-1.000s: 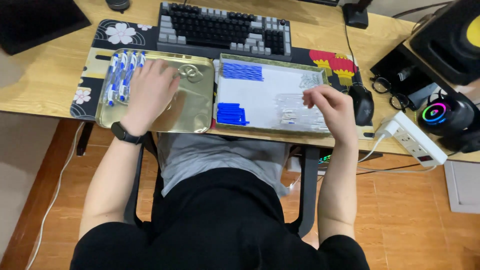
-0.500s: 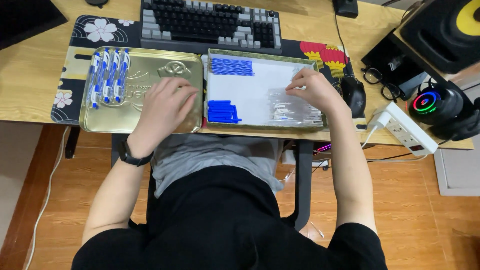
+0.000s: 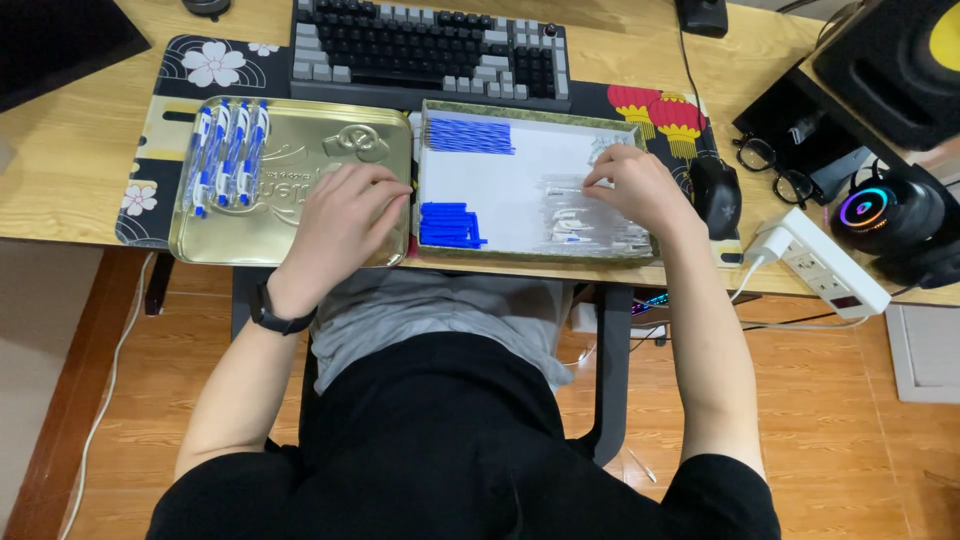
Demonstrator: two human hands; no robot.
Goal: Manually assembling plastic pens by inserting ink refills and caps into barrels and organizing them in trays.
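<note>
My left hand (image 3: 345,215) rests with curled fingers on a gold metal tin lid (image 3: 300,160), at its right side, and seems to hold nothing. Several assembled blue-and-white pens (image 3: 228,150) lie in a row at the lid's left end. My right hand (image 3: 635,190) reaches into a white-bottomed tray (image 3: 510,175), fingertips on a heap of clear pen barrels (image 3: 585,225); whether it grips one is unclear. The tray also holds a row of blue refills (image 3: 468,135) at the top left and a stack of blue caps (image 3: 448,224) at the bottom left.
A grey keyboard (image 3: 430,50) sits behind the tray on a dark flowered desk mat (image 3: 215,62). A black mouse (image 3: 716,195), glasses (image 3: 775,170), a white power strip (image 3: 825,262), a lit headset (image 3: 880,215) and a black speaker (image 3: 895,60) stand to the right.
My left hand has slid toward the lid's right edge. My right hand has shifted a little left over the clear barrels. The view has drifted.
</note>
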